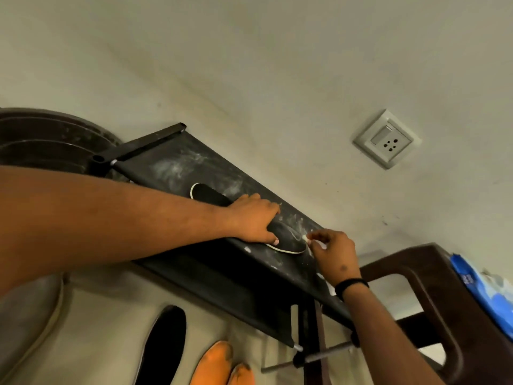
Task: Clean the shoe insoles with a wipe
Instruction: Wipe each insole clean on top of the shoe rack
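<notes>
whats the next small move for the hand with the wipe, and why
Probably draw the right hand with its small white wipe back along the black white-edged insole, since the left hand pins it on the dusty black shelf and the wipe sits at its tip.

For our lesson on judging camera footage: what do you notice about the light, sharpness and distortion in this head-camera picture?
Head view: dim, warm indoor light with no harsh glare; the wide lens tilts and bends the scene, so the wall socket looks skewed; the left hand on the insole and the right hand are fairly sharp, while the near forearm and lower edges look soft.
</notes>
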`<state>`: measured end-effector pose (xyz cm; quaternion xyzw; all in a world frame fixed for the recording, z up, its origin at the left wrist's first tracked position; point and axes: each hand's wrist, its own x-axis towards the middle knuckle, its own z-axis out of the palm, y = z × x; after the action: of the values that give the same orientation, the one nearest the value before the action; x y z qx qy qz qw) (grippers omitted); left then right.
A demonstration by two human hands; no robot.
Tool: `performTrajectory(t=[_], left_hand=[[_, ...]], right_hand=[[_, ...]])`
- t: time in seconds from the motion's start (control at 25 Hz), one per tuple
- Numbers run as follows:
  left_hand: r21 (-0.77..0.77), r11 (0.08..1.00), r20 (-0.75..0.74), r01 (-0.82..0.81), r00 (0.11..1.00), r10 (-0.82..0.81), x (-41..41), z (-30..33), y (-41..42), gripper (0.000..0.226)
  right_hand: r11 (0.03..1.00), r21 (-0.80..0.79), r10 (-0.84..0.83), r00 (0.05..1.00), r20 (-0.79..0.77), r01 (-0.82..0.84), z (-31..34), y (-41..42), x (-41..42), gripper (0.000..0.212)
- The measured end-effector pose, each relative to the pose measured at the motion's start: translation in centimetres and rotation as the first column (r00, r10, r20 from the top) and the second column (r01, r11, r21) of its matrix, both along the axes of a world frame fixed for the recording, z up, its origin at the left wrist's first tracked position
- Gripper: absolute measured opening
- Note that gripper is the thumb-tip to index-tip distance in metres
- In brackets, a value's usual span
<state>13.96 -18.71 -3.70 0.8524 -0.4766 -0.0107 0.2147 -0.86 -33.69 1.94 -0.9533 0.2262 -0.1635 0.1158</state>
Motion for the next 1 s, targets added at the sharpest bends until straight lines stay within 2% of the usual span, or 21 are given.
performTrajectory(t=[0.16, 0.4, 0.56, 0.68, 0.72, 0.84, 0.88, 1.0], left_hand=[[0.014, 0.998, 0.04, 0.064, 0.997, -0.064, 0.0, 0.1, -0.2, 0.089], [0.005, 0.997, 0.049, 0.072, 0.996, -0.072, 0.0, 0.3, -0.2, 0.094], [-0.001, 0.996, 0.045, 0.093, 0.995, -0.093, -0.1, 0.1, -0.3, 0.095], [-0.029, 0.993, -0.047, 0.115, 0.992, -0.116, 0.2, 0.0, -0.1, 0.097], [-0.034, 0.993, -0.06, 0.116, 0.991, -0.118, 0.2, -0.1, -0.1, 0.098], [-0.035, 0.993, -0.052, 0.115, 0.992, -0.117, 0.2, -0.3, -0.4, 0.099], [-0.037, 0.993, -0.054, 0.114, 0.992, -0.116, 0.2, -0.3, -0.4, 0.099], [-0.041, 0.993, -0.08, 0.113, 0.99, -0.116, 0.5, -0.4, -0.4, 0.098]], right_hand=[[0.997, 0.048, 0.072, 0.985, -0.154, -0.065, -2.0, -0.4, -0.1, 0.01], [1.0, 0.028, 0.018, 0.986, -0.166, -0.014, -2.0, -0.6, 1.0, 0.007], [0.985, 0.168, 0.073, 0.985, -0.155, -0.047, -1.9, 0.5, 1.6, 0.009], [0.998, -0.035, -0.066, 0.976, -0.209, 0.06, -2.0, 0.0, 2.0, 0.009], [0.998, -0.038, -0.05, 0.975, -0.217, 0.043, -2.0, 0.4, 1.9, 0.007], [0.985, 0.123, 0.146, 0.965, -0.216, -0.121, -1.7, 1.3, 1.7, 0.005], [0.985, 0.113, 0.156, 0.959, -0.235, -0.133, -1.4, 1.2, 1.9, 0.004], [0.998, -0.056, 0.011, 0.951, -0.31, -0.03, -0.7, -0.5, 2.6, 0.003]])
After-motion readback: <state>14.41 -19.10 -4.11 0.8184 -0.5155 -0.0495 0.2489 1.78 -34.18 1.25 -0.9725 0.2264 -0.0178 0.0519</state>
